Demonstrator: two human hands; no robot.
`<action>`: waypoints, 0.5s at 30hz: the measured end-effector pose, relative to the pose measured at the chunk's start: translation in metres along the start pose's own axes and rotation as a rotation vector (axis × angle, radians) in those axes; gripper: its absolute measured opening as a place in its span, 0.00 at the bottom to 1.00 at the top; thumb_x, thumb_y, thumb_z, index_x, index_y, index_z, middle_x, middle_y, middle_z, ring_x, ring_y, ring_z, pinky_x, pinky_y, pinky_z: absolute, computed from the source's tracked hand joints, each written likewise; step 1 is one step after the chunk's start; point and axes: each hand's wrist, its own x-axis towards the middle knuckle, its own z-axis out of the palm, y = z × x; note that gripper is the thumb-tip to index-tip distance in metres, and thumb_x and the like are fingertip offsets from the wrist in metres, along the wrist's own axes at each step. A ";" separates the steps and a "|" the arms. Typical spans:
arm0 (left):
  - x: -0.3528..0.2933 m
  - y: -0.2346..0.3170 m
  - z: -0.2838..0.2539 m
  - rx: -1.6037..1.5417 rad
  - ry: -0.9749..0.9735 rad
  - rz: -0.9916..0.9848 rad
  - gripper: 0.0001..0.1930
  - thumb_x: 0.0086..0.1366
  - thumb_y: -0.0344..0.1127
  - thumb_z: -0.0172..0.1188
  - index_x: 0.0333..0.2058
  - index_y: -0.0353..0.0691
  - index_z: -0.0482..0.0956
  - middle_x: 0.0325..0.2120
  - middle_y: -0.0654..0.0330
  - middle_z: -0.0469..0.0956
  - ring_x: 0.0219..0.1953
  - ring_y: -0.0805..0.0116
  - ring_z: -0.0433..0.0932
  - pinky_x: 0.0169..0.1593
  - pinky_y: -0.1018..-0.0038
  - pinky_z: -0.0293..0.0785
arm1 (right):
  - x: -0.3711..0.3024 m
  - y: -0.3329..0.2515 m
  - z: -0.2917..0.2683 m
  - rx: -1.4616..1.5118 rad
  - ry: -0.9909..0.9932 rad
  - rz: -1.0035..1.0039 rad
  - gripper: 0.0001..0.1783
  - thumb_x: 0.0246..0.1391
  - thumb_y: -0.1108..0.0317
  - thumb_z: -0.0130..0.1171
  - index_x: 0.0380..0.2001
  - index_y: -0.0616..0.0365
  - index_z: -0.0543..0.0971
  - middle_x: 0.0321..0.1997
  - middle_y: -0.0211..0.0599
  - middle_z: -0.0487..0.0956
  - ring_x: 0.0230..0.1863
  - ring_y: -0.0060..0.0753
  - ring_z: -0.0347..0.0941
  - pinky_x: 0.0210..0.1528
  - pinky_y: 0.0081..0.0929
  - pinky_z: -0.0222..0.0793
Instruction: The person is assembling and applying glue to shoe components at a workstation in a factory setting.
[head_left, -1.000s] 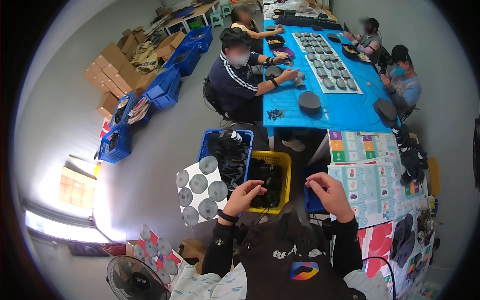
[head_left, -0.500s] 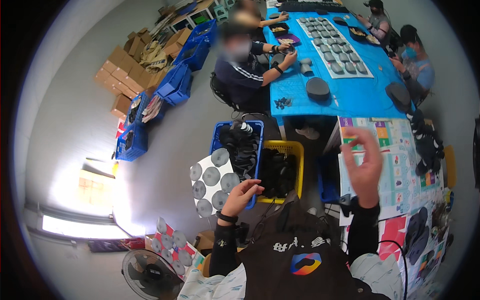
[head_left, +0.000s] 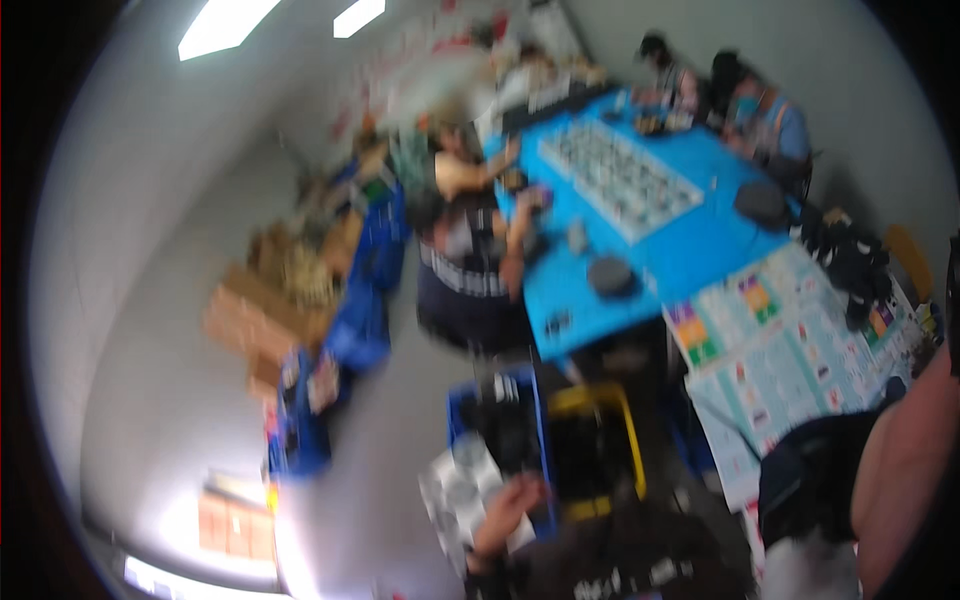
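Note:
My left hand (head_left: 512,508) is low in the middle, in front of the blue crate, over the edge of a white sheet (head_left: 440,497) bearing round grey pieces. Motion smears its fingers, so whether they hold anything cannot be told. My right hand (head_left: 915,455) and forearm are raised very close at the right edge, with a black sleeve below. The fingers of that hand run out of view. Dark pieces fill the blue crate (head_left: 545,430) and the yellow crate (head_left: 637,450) beside it.
Beyond the crates is a long blue-covered table (head_left: 670,255) with rows of grey pieces on a white board (head_left: 655,225). Several people sit around it. Printed sheets (head_left: 740,400) cover a surface at right. Blue bins (head_left: 360,325) and cardboard boxes (head_left: 255,310) line the left.
The view has tilted up and blurred. My right hand has risen from over the printed sheets to close by the right edge. My left hand appears lower in the picture.

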 end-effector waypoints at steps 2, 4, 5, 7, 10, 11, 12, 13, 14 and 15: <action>-0.017 -0.008 -0.006 0.149 -0.002 -0.031 0.18 0.76 0.35 0.56 0.59 0.33 0.75 0.48 0.56 0.82 0.54 0.69 0.79 0.60 0.72 0.72 | -0.004 -0.060 0.101 -0.085 0.133 0.110 0.21 0.63 0.70 0.58 0.57 0.64 0.74 0.56 0.44 0.76 0.51 0.29 0.73 0.56 0.27 0.67; -0.038 -0.002 -0.003 0.275 0.051 0.065 0.18 0.77 0.36 0.54 0.59 0.34 0.74 0.45 0.57 0.83 0.48 0.69 0.81 0.53 0.72 0.76 | 0.065 -0.271 0.177 -0.099 0.171 0.230 0.21 0.63 0.69 0.58 0.58 0.63 0.74 0.56 0.44 0.77 0.52 0.29 0.73 0.56 0.27 0.67; -0.032 0.000 0.008 0.351 0.012 0.144 0.17 0.77 0.36 0.53 0.59 0.34 0.74 0.45 0.56 0.83 0.48 0.68 0.81 0.53 0.71 0.76 | 0.105 -0.387 0.173 -0.153 0.169 0.305 0.21 0.64 0.69 0.58 0.58 0.63 0.74 0.56 0.43 0.77 0.52 0.29 0.73 0.56 0.27 0.67; -0.016 -0.006 -0.002 0.297 -0.089 0.015 0.19 0.76 0.37 0.55 0.59 0.33 0.75 0.49 0.56 0.82 0.54 0.69 0.79 0.61 0.73 0.71 | 0.194 -0.593 0.177 -0.214 0.126 0.482 0.21 0.64 0.68 0.58 0.58 0.62 0.74 0.55 0.43 0.78 0.52 0.28 0.74 0.57 0.26 0.67; -0.020 0.075 0.023 0.415 -0.016 0.098 0.19 0.76 0.36 0.54 0.58 0.29 0.74 0.49 0.56 0.83 0.53 0.70 0.79 0.59 0.75 0.71 | 0.238 -0.698 0.182 -0.177 -0.067 0.625 0.21 0.65 0.67 0.58 0.59 0.61 0.74 0.55 0.42 0.79 0.53 0.28 0.74 0.57 0.26 0.67; -0.013 0.083 0.018 0.482 -0.041 0.094 0.18 0.77 0.36 0.54 0.57 0.30 0.75 0.48 0.56 0.83 0.53 0.69 0.79 0.59 0.75 0.71 | 0.244 -0.692 0.187 -0.164 -0.150 0.641 0.21 0.65 0.67 0.58 0.59 0.61 0.74 0.54 0.42 0.79 0.53 0.28 0.74 0.57 0.26 0.67; -0.010 0.103 0.033 0.504 -0.082 0.085 0.18 0.77 0.36 0.54 0.59 0.33 0.74 0.48 0.56 0.83 0.53 0.70 0.79 0.58 0.74 0.71 | 0.237 -0.685 0.197 -0.159 -0.248 0.640 0.21 0.66 0.66 0.58 0.60 0.61 0.74 0.54 0.42 0.79 0.53 0.28 0.75 0.58 0.26 0.67; -0.001 0.105 0.049 0.492 -0.029 0.053 0.18 0.77 0.36 0.54 0.59 0.33 0.74 0.48 0.56 0.83 0.53 0.70 0.79 0.58 0.74 0.71 | 0.212 -0.690 0.200 -0.171 -0.342 0.635 0.21 0.66 0.66 0.58 0.60 0.60 0.74 0.54 0.41 0.80 0.53 0.27 0.75 0.58 0.25 0.67; 0.009 0.104 0.050 0.494 -0.057 0.070 0.19 0.77 0.37 0.54 0.59 0.32 0.74 0.47 0.57 0.82 0.52 0.70 0.79 0.57 0.74 0.72 | 0.190 -0.705 0.204 -0.180 -0.439 0.631 0.21 0.66 0.66 0.58 0.60 0.60 0.74 0.54 0.41 0.80 0.53 0.27 0.75 0.58 0.25 0.67; 0.013 0.104 0.041 0.499 -0.094 0.082 0.19 0.77 0.38 0.54 0.60 0.32 0.73 0.47 0.57 0.82 0.51 0.70 0.79 0.57 0.73 0.73 | 0.169 -0.727 0.207 -0.195 -0.536 0.633 0.21 0.67 0.65 0.58 0.60 0.60 0.74 0.53 0.41 0.80 0.53 0.27 0.75 0.58 0.25 0.67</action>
